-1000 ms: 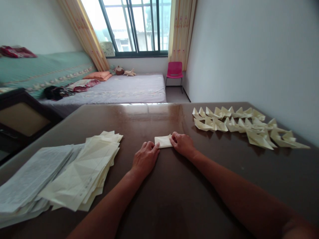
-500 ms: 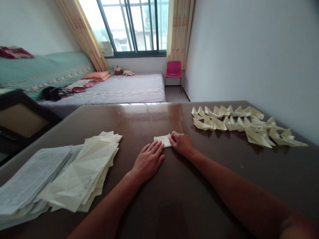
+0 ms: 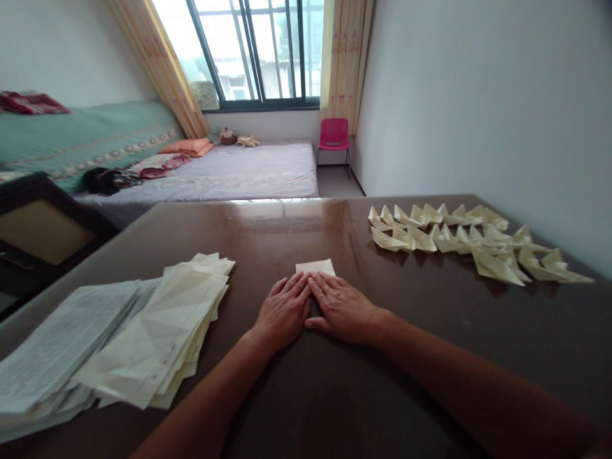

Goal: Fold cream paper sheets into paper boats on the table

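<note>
A small folded sheet of cream paper point(image 3: 315, 266) lies flat on the brown table, its near part covered by my fingers. My left hand point(image 3: 284, 309) rests palm down with fingers stretched out, the tips pressing on the paper's near left side. Beside it, my right hand point(image 3: 342, 309) is also laid flat, fingertips on the near edge of the paper and touching the left hand's fingertips. Neither hand grips the paper.
Rows of folded paper boats point(image 3: 444, 239) stand at the right of the table point(image 3: 268, 236). On the left lie a fanned stack of creased cream sheets point(image 3: 162, 325) and a pile of printed papers point(image 3: 67, 338). Beyond the table are a bed point(image 3: 258, 169) and a pink chair point(image 3: 333, 134).
My right hand has let go of the paper's right edge, moved left and nearer, and opened flat beside the left hand. The left hand has barely moved.
</note>
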Demonstrator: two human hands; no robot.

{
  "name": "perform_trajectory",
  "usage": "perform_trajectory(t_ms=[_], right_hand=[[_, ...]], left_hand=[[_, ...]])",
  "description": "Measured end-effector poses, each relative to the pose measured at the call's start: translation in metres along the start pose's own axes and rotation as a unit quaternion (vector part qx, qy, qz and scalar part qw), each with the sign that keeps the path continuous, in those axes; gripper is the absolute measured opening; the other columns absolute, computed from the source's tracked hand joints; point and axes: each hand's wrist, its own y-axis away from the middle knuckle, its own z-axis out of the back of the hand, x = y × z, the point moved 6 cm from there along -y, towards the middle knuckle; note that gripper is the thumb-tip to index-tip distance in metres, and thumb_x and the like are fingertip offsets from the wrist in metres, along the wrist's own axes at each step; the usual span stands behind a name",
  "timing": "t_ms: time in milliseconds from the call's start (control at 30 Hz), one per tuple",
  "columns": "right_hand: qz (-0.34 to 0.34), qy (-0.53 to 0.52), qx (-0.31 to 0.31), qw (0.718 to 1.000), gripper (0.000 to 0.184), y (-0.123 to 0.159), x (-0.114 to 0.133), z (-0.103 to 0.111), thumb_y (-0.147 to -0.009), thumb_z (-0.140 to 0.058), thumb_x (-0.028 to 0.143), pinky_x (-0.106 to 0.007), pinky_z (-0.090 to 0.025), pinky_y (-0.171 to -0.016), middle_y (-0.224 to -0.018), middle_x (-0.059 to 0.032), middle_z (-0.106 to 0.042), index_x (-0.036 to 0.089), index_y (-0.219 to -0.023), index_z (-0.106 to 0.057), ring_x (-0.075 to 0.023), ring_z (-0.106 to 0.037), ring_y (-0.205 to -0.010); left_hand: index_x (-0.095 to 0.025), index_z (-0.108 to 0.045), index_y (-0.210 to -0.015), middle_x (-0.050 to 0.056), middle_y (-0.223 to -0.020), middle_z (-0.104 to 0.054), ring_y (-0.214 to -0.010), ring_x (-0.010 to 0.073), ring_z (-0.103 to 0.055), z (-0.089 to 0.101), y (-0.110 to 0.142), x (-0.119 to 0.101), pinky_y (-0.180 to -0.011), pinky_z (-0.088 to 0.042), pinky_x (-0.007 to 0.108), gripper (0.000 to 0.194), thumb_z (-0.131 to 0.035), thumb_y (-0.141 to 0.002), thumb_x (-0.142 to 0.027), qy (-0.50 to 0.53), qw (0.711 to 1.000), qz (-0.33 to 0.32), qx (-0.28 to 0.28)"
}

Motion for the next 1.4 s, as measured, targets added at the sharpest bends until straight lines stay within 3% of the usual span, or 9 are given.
perform_trajectory(t_ms=[133, 333, 600, 767, 867, 967, 1100, 1200, 1400], right_hand=[[-0.029, 0.011, 0.042, 0.999, 0.099, 0.008, -0.005, -0.005, -0.078, -0.042, 0.074, -0.043, -0.023, -0.112, -0.148, -0.0247, -0.028, 0.000, -0.143, -0.032, -0.0330, -0.024, -0.140], [-0.117, 0.079, 0.089, 0.986, 0.086, 0.007, -0.007, 0.008, -0.083, -0.045, 0.066, -0.055, -0.026, -0.106, -0.140, -0.0299, -0.040, -0.002, -0.134, -0.046, -0.0398, -0.037, -0.131], [-0.084, 0.084, -0.024, 0.993, 0.052, -0.002, 0.002, 0.023, -0.093, -0.039, 0.052, -0.051, -0.029, -0.098, -0.119, -0.0194, -0.061, 0.012, -0.118, -0.061, -0.0313, -0.047, -0.114], [-0.112, 0.088, -0.002, 0.990, 0.040, -0.005, -0.013, 0.019, -0.096, -0.035, 0.039, -0.046, -0.036, -0.087, -0.106, -0.0178, -0.065, 0.014, -0.105, -0.066, -0.0290, -0.052, -0.103], [-0.152, 0.078, -0.025, 0.985, 0.036, -0.008, -0.038, 0.017, -0.095, -0.039, 0.034, -0.043, -0.039, -0.085, -0.126, -0.0174, -0.057, 0.015, -0.119, -0.058, -0.0286, -0.049, -0.110], [-0.178, 0.005, -0.066, 0.982, 0.062, -0.009, -0.061, 0.010, -0.088, -0.051, 0.040, -0.041, -0.042, -0.089, -0.141, -0.0165, -0.043, 0.014, -0.141, -0.034, -0.0286, -0.042, -0.121], [-0.160, -0.151, -0.129, 0.967, 0.075, -0.012, -0.078, 0.003, -0.080, -0.060, 0.026, -0.035, -0.043, -0.092, -0.124, -0.0114, -0.056, 0.016, -0.145, -0.024, -0.0221, -0.051, -0.108], [-0.139, -0.209, -0.155, 0.956, 0.064, -0.013, -0.083, 0.007, -0.079, -0.057, 0.017, -0.031, -0.044, -0.090, -0.104, -0.0058, -0.063, 0.018, -0.140, -0.035, -0.0185, -0.055, -0.096], [-0.084, -0.089, -0.171, 0.978, 0.049, -0.009, -0.065, 0.035, -0.082, -0.059, 0.027, -0.038, -0.032, -0.100, -0.128, -0.0096, -0.055, 0.020, -0.129, -0.050, -0.0255, -0.040, -0.123]], left_hand=[[-0.022, -0.046, -0.135, 0.006, -0.142, -0.047, -0.132, 0.0210, -0.041, 0.005, 0.000, 0.000, -0.106, -0.033, 0.039, 0.043, -0.038, -0.093, -0.027, -0.008, 1.000, 0.005, -0.015], [-0.022, -0.060, -0.120, 0.008, -0.130, -0.058, -0.123, 0.0256, -0.050, 0.014, 0.000, 0.006, -0.101, -0.037, 0.046, 0.034, -0.040, -0.094, -0.031, -0.029, 0.999, 0.032, -0.031], [-0.022, -0.066, -0.108, 0.009, -0.120, -0.065, -0.119, 0.0272, -0.053, 0.021, 0.000, 0.008, -0.099, -0.040, 0.047, 0.027, -0.047, -0.091, -0.030, -0.004, 0.997, 0.038, -0.063], [-0.025, -0.068, -0.099, 0.005, -0.117, -0.065, -0.114, 0.0246, -0.056, 0.019, 0.000, 0.016, -0.096, -0.042, 0.043, 0.028, -0.042, -0.093, -0.033, -0.006, 0.996, 0.063, -0.056], [-0.026, -0.062, -0.111, 0.005, -0.116, -0.064, -0.107, 0.0233, -0.057, 0.016, 0.001, 0.027, -0.091, -0.045, 0.040, 0.028, -0.046, -0.092, -0.039, 0.019, 0.991, 0.113, -0.072], [-0.024, -0.041, -0.134, 0.006, -0.114, -0.063, -0.108, 0.0240, -0.055, 0.012, 0.002, 0.036, -0.091, -0.045, 0.039, 0.053, -0.055, -0.086, -0.042, 0.056, 0.986, 0.129, -0.086], [-0.021, -0.027, -0.141, 0.005, -0.113, -0.063, -0.110, 0.0212, -0.054, 0.008, 0.002, 0.039, -0.095, -0.044, 0.036, 0.064, -0.057, -0.086, -0.030, 0.121, 0.980, 0.115, -0.107], [-0.021, -0.034, -0.136, 0.005, -0.112, -0.063, -0.109, 0.0185, -0.056, 0.009, 0.001, 0.033, -0.094, -0.046, 0.032, 0.051, -0.052, -0.089, -0.025, 0.155, 0.978, 0.082, -0.116], [-0.023, -0.061, -0.107, 0.006, -0.101, -0.064, -0.103, 0.0198, -0.056, 0.019, 0.001, 0.007, -0.095, -0.045, 0.035, 0.023, -0.043, -0.093, -0.024, 0.082, 0.992, -0.029, -0.094]])
